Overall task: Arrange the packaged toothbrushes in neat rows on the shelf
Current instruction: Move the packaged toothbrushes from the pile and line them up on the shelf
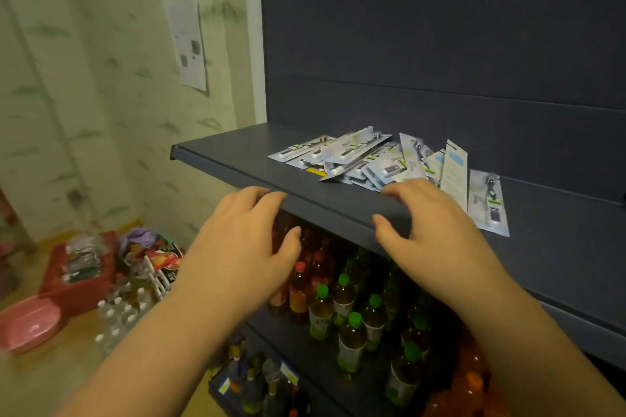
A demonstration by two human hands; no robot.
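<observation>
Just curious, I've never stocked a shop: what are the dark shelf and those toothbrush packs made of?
The shelf looks like painted sheet metal: matte dark grey, thin, with a folded front lip. The toothbrush packs look like printed card backing under clear glossy plastic, judging by the highlights; blur leaves this uncertain.

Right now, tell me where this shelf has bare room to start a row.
The shelf is bare from its left end up to the toothbrush pile, and again right of the lone pack. The front strip between the left hand and right hand is free. The pile is crowded.
</observation>
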